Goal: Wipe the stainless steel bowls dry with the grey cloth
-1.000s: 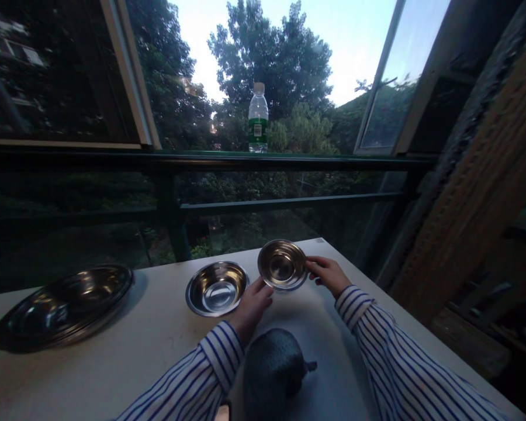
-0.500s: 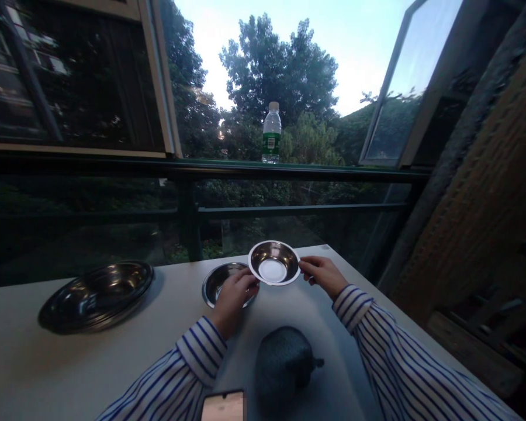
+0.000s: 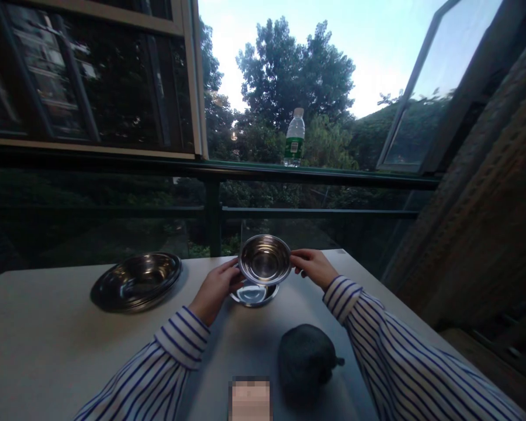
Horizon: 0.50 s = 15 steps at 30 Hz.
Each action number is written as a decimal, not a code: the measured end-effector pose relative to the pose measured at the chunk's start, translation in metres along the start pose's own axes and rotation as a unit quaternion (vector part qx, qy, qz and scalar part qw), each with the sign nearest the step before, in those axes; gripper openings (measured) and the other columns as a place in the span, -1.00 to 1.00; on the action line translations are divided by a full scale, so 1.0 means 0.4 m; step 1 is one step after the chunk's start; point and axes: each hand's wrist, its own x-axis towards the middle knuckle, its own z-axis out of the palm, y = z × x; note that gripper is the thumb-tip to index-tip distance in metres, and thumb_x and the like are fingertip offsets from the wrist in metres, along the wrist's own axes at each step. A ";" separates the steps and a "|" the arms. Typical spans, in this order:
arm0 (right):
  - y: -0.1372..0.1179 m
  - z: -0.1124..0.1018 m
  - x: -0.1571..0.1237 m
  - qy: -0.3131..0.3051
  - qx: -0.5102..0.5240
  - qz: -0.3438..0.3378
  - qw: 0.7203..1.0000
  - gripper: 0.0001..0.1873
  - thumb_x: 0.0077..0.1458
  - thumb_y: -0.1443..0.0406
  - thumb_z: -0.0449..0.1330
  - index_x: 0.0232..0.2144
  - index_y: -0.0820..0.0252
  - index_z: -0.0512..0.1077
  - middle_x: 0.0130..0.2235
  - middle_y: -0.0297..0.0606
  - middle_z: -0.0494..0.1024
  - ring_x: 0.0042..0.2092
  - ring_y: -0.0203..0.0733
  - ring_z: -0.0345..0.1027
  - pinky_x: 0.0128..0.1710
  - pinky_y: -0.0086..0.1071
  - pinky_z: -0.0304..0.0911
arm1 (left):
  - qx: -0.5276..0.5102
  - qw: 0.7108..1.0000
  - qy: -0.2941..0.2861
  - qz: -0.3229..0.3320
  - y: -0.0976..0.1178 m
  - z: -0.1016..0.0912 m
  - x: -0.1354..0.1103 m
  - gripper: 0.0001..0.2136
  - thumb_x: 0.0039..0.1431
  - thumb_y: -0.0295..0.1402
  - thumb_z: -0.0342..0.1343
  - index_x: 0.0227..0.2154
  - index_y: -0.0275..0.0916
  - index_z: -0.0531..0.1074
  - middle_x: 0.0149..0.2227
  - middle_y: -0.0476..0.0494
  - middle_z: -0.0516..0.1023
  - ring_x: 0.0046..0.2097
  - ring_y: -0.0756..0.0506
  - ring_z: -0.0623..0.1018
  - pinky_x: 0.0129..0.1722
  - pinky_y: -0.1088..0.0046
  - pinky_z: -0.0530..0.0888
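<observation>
Both hands hold a small steel bowl (image 3: 264, 259) by its rim, lifted and tilted toward me. My left hand (image 3: 217, 286) grips the left edge; my right hand (image 3: 312, 266) grips the right edge. Directly beneath it, a second, medium steel bowl (image 3: 253, 294) rests on the white table (image 3: 48, 339), mostly hidden by the held one. Both sleeves are white with blue stripes.
A large, shallow steel bowl (image 3: 135, 280) sits on the table to the left. A dark round pouch (image 3: 305, 361) lies near me, beside a blurred flat object (image 3: 250, 399). A water bottle (image 3: 293, 137) stands on the dark railing (image 3: 315, 174) behind the table.
The small bowl has moved left, from beside the medium bowl to right above it. The view has also shifted, so everything on the table sits further right.
</observation>
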 end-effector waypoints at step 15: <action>0.043 0.101 0.068 -0.124 -0.166 0.101 0.973 -0.70 0.16 0.23 0.08 -0.08 0.25 0.30 -0.09 -0.19 0.39 -0.16 -0.18 0.34 -0.20 -0.21 0.31 | 0.236 0.971 0.003 0.028 -0.044 -0.089 0.046 -0.69 -0.08 -0.36 -0.05 -0.37 -0.34 0.55 -0.50 -0.12 0.52 -0.44 -0.05 0.42 -0.46 0.47 0.31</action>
